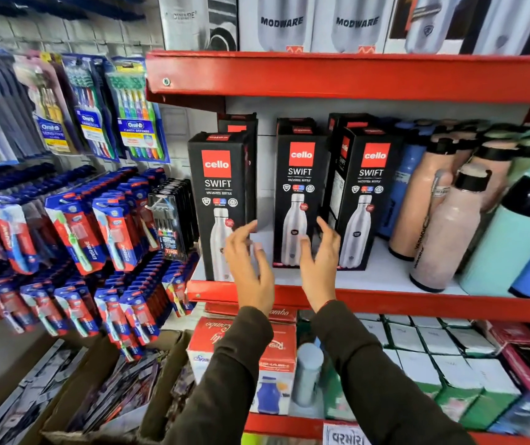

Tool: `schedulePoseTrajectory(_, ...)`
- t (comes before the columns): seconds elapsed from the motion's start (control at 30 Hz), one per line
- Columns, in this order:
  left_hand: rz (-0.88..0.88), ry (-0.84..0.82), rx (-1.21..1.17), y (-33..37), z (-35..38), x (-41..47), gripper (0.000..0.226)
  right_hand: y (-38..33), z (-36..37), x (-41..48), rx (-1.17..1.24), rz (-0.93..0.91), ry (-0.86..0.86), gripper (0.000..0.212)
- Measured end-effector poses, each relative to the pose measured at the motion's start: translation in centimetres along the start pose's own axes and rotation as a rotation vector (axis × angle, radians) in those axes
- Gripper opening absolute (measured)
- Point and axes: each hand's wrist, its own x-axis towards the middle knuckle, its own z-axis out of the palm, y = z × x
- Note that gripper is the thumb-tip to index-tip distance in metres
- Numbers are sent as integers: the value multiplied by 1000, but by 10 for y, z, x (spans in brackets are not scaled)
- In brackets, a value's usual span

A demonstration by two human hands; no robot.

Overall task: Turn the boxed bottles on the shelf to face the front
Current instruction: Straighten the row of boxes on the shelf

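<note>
We hold both hands' grips spread, empty: left hand [250, 264] hides the left Cello Swift box [221, 200] base, right hand [319, 264] covers the middle box [299, 194] corner.

Loose pink flasks [443, 226] and teal and blue flasks [510, 236] standing at shelf's right end, Oral-B toothbrush packs [135, 123] hanging on left wall, red-and-blue toothbrush packs [74, 232] in rows beneath, Modware boxes [318, 24] on upper shelf, small white boxes [417, 351] on lower shelf

We have one wide-angle view from head height, facing forward and slightly down, close to the red metal shelf [353, 303] of black boxed bottles [300, 194], within arm's reach.
</note>
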Motion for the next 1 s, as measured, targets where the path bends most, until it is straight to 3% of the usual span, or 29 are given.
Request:
schedulePoseTrajectory(0.13, -41, -144, -2, 4, 34, 12, 43, 14, -2, 20, -48, 105, -69, 52)
schedulePoseTrajectory(0.33, -544, -263, -84, -18, 67, 34, 48, 25, 0, 42, -87, 247, -194, 47)
schedulePoseTrajectory(0.4, -633, -283, -89, -27, 69, 37, 45, 29, 0, 44, -112, 242, -199, 45)
schedulePoseTrajectory(1.0, -602, -231, -32, -19, 43, 11, 42, 28, -20, 8, -87, 169, -149, 42)
